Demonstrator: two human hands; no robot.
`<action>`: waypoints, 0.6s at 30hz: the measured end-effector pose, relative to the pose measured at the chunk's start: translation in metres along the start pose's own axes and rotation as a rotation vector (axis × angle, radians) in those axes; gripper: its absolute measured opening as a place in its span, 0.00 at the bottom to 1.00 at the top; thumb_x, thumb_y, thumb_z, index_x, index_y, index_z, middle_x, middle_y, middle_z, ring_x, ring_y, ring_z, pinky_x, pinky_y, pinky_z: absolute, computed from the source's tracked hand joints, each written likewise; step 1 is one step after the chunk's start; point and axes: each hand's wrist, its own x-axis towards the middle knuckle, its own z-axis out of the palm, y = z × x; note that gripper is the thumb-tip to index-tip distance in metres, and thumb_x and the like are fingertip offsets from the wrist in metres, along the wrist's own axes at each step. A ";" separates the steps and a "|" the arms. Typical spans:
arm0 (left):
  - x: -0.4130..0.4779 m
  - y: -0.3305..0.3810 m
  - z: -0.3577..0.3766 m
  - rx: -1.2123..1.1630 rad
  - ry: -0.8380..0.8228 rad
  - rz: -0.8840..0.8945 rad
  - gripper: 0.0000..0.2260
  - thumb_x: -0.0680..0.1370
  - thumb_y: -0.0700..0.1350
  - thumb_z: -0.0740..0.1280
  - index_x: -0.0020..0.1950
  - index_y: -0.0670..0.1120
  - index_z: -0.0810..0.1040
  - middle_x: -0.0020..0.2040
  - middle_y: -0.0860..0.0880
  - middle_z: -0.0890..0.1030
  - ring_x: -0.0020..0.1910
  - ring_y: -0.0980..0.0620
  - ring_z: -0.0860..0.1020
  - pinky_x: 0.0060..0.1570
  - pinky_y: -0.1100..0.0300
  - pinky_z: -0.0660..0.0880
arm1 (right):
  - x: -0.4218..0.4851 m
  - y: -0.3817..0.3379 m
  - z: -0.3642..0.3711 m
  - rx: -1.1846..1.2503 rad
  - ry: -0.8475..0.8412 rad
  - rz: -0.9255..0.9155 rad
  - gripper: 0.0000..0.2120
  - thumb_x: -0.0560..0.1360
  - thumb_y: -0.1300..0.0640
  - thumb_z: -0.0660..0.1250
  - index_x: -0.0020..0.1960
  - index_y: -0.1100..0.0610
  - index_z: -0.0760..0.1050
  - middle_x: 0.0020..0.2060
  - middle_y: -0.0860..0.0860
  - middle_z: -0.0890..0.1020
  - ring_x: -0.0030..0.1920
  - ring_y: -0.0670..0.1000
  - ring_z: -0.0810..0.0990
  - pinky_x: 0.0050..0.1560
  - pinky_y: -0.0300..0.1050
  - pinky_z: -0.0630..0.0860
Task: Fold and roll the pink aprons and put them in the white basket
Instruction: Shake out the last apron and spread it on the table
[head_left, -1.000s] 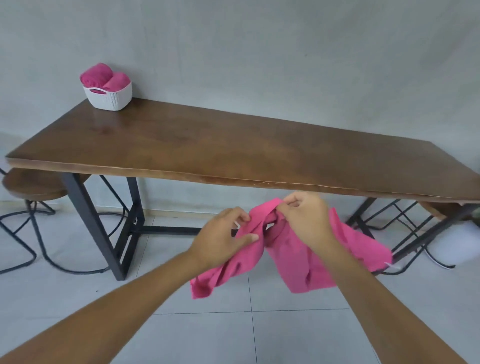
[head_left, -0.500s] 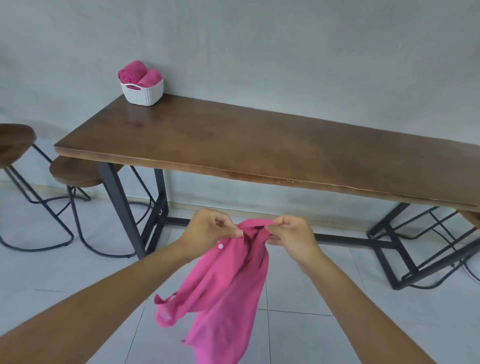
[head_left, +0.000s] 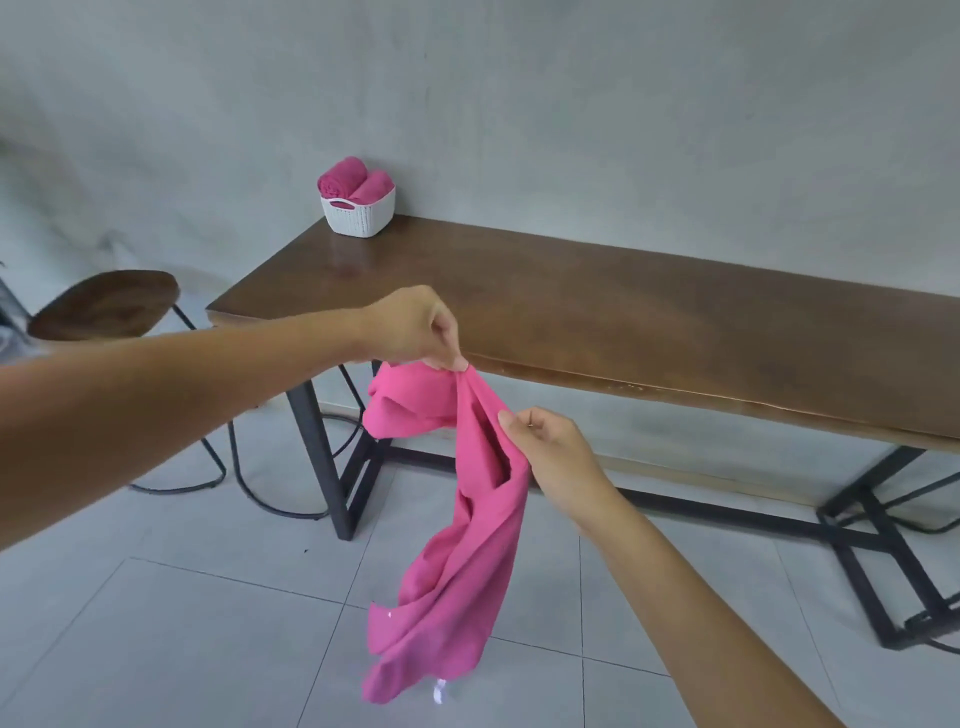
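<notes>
A pink apron (head_left: 457, 561) hangs crumpled in the air in front of the table's near edge. My left hand (head_left: 410, 327) pinches its top fold between thumb and fingers. My right hand (head_left: 550, 452) grips the cloth lower down, on its right edge. The apron's loose end dangles toward the floor with a small white tag at the bottom. A white basket (head_left: 358, 215) stands at the table's far left corner by the wall, with two rolled pink aprons (head_left: 353, 179) in it.
The long brown wooden table (head_left: 623, 312) on black metal legs runs along the grey wall. A round wooden stool (head_left: 104, 304) with a black wire frame stands at the left. Grey floor tiles lie below my arms.
My left hand has risen with the apron's top, my right hand has slid down its edge, and the cloth hangs longer. The view has swung left, so the basket sits nearer the middle.
</notes>
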 end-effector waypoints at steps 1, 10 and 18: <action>0.001 0.005 -0.005 0.024 -0.024 0.017 0.08 0.73 0.46 0.79 0.36 0.46 0.85 0.35 0.46 0.83 0.35 0.50 0.77 0.37 0.57 0.73 | 0.000 -0.002 -0.001 0.002 0.010 -0.016 0.16 0.81 0.47 0.67 0.39 0.56 0.72 0.32 0.49 0.73 0.33 0.48 0.69 0.37 0.43 0.66; 0.025 0.047 -0.020 0.112 -0.059 0.081 0.07 0.74 0.39 0.76 0.37 0.40 0.83 0.38 0.43 0.85 0.40 0.45 0.85 0.48 0.54 0.82 | -0.001 0.008 -0.020 -0.296 0.235 -0.106 0.13 0.72 0.58 0.73 0.38 0.52 0.69 0.29 0.44 0.72 0.28 0.43 0.68 0.31 0.37 0.64; 0.066 0.037 -0.039 0.164 0.178 0.071 0.07 0.75 0.42 0.76 0.39 0.42 0.83 0.35 0.47 0.84 0.40 0.46 0.85 0.51 0.49 0.83 | -0.013 0.044 -0.063 -0.419 0.369 -0.051 0.09 0.73 0.58 0.70 0.39 0.54 0.70 0.31 0.46 0.74 0.31 0.45 0.70 0.34 0.37 0.68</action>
